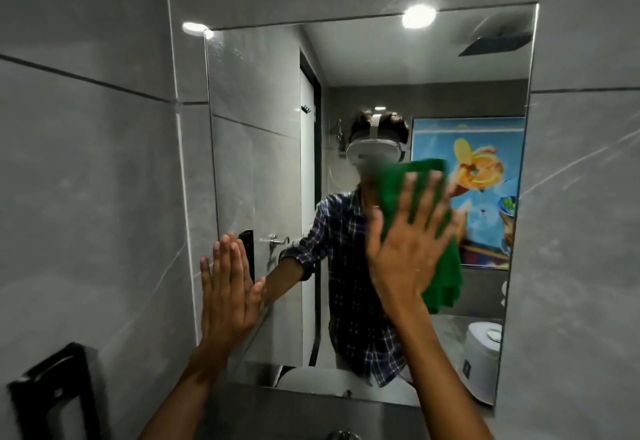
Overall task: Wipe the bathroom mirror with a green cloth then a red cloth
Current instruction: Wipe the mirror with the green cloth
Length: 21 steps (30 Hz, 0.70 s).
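Note:
A frameless rectangular mirror (256,100) hangs on the grey tiled wall in front of me. My right hand (408,242) lies flat with fingers spread, pressing a green cloth (446,269) against the glass right of centre. The cloth shows above my fingers and hangs down below my palm. My left hand (227,287) rests flat against the mirror's lower left edge, fingers together, with nothing in it. The mirror reflects a person in a checked shirt. No red cloth is in view.
A black holder (52,391) is fixed to the left wall at the lower left. A tap top (343,435) shows at the bottom edge below the mirror. Grey tiles surround the mirror. The reflection shows a door, a colourful poster and a white bin.

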Tool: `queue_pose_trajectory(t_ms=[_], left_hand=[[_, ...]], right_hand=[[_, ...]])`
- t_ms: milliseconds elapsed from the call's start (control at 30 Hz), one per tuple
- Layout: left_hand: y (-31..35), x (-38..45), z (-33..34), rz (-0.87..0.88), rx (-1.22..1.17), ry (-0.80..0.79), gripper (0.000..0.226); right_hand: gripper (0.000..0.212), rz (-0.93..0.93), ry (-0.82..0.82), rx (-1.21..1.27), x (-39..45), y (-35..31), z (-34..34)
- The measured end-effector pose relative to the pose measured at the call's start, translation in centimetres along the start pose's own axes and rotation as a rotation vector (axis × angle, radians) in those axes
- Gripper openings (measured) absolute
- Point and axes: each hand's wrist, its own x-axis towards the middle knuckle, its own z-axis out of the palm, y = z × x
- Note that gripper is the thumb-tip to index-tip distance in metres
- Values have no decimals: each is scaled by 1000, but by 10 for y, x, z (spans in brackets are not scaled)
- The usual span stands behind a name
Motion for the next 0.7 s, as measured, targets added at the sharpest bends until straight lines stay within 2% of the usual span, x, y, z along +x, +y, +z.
queue_pose_trajectory(t_ms=[100, 167, 200, 267, 367, 400, 467, 533, 600, 633, 700], left_hand=[[3, 3, -2, 9, -4, 5, 76], [2, 2, -1, 23, 0, 16, 76], [1, 3, 0, 25, 0, 25, 76], [-4, 4, 3, 24, 9, 29, 76], [-9, 2, 7, 30, 31, 21, 76], [-6, -1, 7, 21, 39, 11, 75], [-5, -1, 6, 2, 62, -6, 73], [-1, 1, -1, -7, 62, -14, 70], [3, -1, -13, -43, 18, -31, 69], [13, -10, -19, -106, -23, -39, 69], [20, -26, -27, -304, -110, -9, 68]], right_hand=[[80, 392, 80, 48, -5, 4, -5], [78, 477, 118, 119, -14, -13, -5], [76, 438, 115, 123, -21, -22, -4], [72, 187, 23, 98, -50, -35, 2], [72, -404, -166, 104, -106, -34, 13], [72, -551, -211, 122, -122, -26, 13], [73, -728, -283, 182, -137, -15, 14], [73, -786, -422, 310, -145, -6, 1], [70, -736, -667, 520, -160, 0, -22], [67, -637, -792, 622, -173, 12, -39], [55, -299, -983, 856, -196, 15, -66]])
